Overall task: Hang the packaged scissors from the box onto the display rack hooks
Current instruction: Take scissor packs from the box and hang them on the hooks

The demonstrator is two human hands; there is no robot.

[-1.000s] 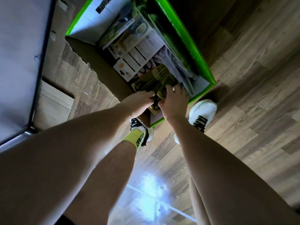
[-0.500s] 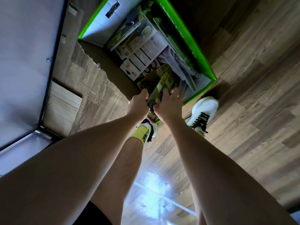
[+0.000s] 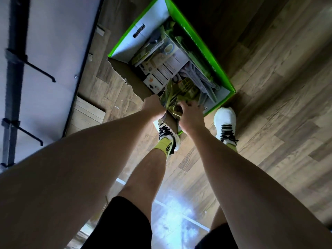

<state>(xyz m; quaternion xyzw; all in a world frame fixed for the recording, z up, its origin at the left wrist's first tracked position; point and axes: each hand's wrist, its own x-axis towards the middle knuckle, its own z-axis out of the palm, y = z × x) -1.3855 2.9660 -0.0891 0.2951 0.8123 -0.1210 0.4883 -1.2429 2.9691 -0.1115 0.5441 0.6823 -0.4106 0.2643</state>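
Observation:
A green-edged cardboard box (image 3: 201,45) stands open on the wooden floor in front of my feet, filled with several packaged scissors (image 3: 167,69). Both my arms reach down into its near end. My left hand (image 3: 154,106) grips the left side of a yellow-green bundle of scissor packs (image 3: 177,97), and my right hand (image 3: 192,114) holds the bundle's right side with curled fingers. The bundle is lifted a little above the other packs. At the far left, the display rack (image 3: 10,83) has two bare black hooks (image 3: 40,71) sticking out.
A white panel (image 3: 53,51) with a dark frame stands left of the box. My white shoes (image 3: 225,123) stand at the box's near edge. A torn brown flap (image 3: 129,76) hangs off the box's left side. A pale wooden board (image 3: 88,114) lies by the panel.
Both hands have closed round the yellow-green bundle and raised it slightly out of the box. The view has pulled back and shifted, bringing the rack hooks into sight.

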